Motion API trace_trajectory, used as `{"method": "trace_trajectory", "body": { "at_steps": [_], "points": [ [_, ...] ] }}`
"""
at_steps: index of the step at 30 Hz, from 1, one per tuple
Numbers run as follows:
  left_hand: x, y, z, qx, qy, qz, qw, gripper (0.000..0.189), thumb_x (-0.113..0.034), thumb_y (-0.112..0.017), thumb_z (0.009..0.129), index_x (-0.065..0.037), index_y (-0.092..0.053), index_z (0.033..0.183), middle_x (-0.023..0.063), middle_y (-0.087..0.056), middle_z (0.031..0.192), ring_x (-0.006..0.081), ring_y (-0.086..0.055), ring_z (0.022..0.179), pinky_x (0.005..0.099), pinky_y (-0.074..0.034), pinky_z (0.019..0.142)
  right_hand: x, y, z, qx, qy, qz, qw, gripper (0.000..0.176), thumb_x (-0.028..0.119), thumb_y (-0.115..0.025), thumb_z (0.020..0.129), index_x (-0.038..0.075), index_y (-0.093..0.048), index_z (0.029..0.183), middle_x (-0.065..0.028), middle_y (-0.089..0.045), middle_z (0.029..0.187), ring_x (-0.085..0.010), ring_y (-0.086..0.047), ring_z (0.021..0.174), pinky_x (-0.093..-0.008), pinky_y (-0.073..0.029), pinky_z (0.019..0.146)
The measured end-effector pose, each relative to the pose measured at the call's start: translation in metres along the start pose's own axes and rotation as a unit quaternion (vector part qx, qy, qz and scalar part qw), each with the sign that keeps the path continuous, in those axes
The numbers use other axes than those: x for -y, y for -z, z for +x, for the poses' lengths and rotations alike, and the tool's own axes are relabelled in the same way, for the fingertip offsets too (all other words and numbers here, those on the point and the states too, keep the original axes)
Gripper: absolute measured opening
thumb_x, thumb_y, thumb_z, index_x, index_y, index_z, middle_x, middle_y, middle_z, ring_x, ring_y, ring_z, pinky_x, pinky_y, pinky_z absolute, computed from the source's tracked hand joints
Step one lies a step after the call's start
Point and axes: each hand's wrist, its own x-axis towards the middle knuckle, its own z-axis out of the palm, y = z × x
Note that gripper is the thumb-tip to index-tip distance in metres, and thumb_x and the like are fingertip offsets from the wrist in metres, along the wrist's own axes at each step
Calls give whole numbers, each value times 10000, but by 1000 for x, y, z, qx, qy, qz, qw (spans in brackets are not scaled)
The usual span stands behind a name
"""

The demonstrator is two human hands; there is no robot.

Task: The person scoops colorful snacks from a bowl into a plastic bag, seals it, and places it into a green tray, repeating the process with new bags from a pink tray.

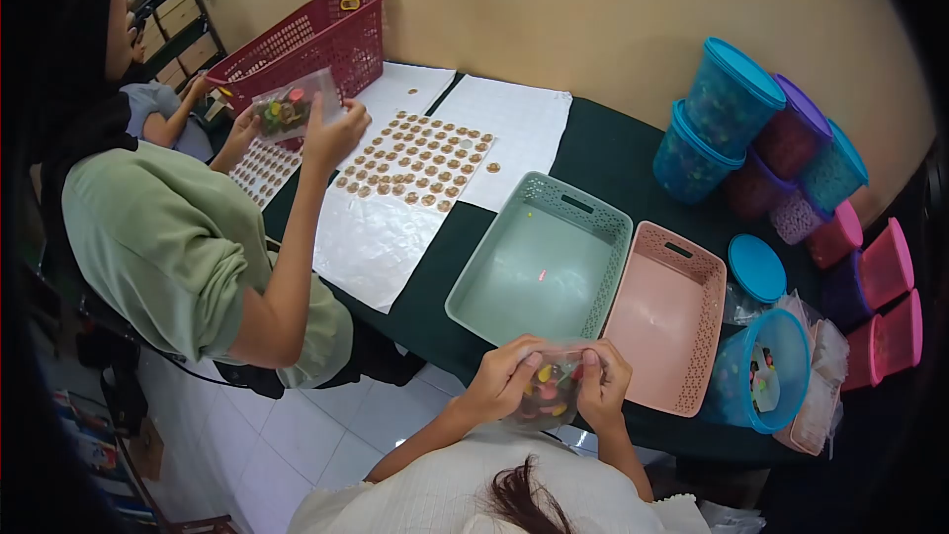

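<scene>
While its sides are clamped by the fingers (530, 366) of the left hand (502, 381) and right hand (607, 388), a clear bag (550, 396) of colourful pieces (546, 374) is held between them; just beyond the fingers, a green basket (539, 262) is set on the worktop (615, 153), with a pink basket (667, 321) to their right.

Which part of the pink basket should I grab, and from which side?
Set down the pouch first. Then I'd take the pink basket by its far-end slot, from above: it stands upright with that cut-out clear, while the green basket crowds its left side.
</scene>
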Motion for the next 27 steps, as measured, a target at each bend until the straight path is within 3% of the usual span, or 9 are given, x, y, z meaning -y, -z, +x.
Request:
{"method": "trace_trajectory", "body": {
  "at_steps": [3, 4, 7, 12, 17, 19, 22, 24, 27],
  "points": [
    [8, -3, 3, -25, 22, -2, 999, 231, -81, -380, 895, 49, -556, 971, 116, -581, 884, 134, -563, 723, 237, -453, 635, 0, 0, -4, 1, -5, -4, 1000, 159, 72, -457, 857, -44, -566, 854, -116, -559, 755, -149, -534, 566, -259, -426, 528],
    [8, -3, 1, -27, 93, -60, 994, 242, -91, -364, 903, 43, -557, 964, 95, -577, 860, 107, -553, 684, 214, -456, 581, 0, 0, -4, 6, 9, 5, 1000, 162, 70, -455, 857, -47, -568, 856, -114, -562, 752, -149, -537, 570, -261, -427, 531],
    [3, 0, 5, 5, 143, -88, 986, 263, -114, -345, 912, 33, -559, 953, 83, -571, 853, 86, -543, 658, 193, -451, 536, 4, 2, -4, 9, 5, 52, 999, 163, 58, -453, 853, -53, -573, 854, -114, -568, 743, -154, -549, 581, -262, -430, 548],
    [5, 0, 6, 59, 16, 10, 998, 301, -141, -350, 910, 34, -579, 997, 97, -594, 860, 127, -550, 660, 241, -442, 608, -7, 16, -8, 37, -45, 41, 997, 168, 49, -443, 855, -53, -576, 846, -117, -568, 733, -156, -563, 594, -255, -435, 565],
    [19, -1, -3, 28, 102, 19, 994, 243, -114, -396, 886, 36, -576, 952, 131, -562, 805, 173, -558, 718, 247, -423, 641, -12, 20, 5, 69, 10, -39, 997, 163, 32, -434, 857, -45, -574, 829, -98, -569, 711, -130, -557, 584, -239, -444, 541],
    [15, 1, -1, -77, -45, 31, 996, 245, -134, -409, 887, 30, -566, 980, 124, -554, 847, 171, -550, 796, 266, -417, 720, -3, 23, 13, 41, -56, 37, 997, 164, 33, -439, 858, -42, -564, 784, -72, -572, 702, -106, -545, 584, -225, -435, 519],
    [10, 17, -7, -155, -35, -55, 986, 355, -257, -345, 910, 29, -502, 1050, 125, -521, 963, 197, -546, 860, 319, -420, 786, -14, 37, 34, -223, -104, 117, 962, 226, 172, -430, 901, -1, -549, 818, -20, -548, 704, -56, -495, 578, -211, -413, 511],
    [6, 28, -12, -225, -56, -63, 971, 405, -290, -280, 926, 42, -486, 1031, 122, -508, 970, 204, -544, 842, 331, -428, 790, -22, 48, 50, -305, -44, 103, 946, 256, 222, -412, 915, 12, -553, 875, 4, -530, 698, -39, -479, 585, -200, -410, 516],
    [17, 36, -26, -219, -26, -78, 972, 400, -291, -284, 926, 42, -493, 997, 127, -505, 958, 200, -545, 832, 328, -432, 783, -49, 43, 61, -222, -67, 24, 973, 238, 204, -433, 901, 1, -558, 909, -33, -562, 728, -77, -502, 579, -207, -402, 498]
  ]
}}
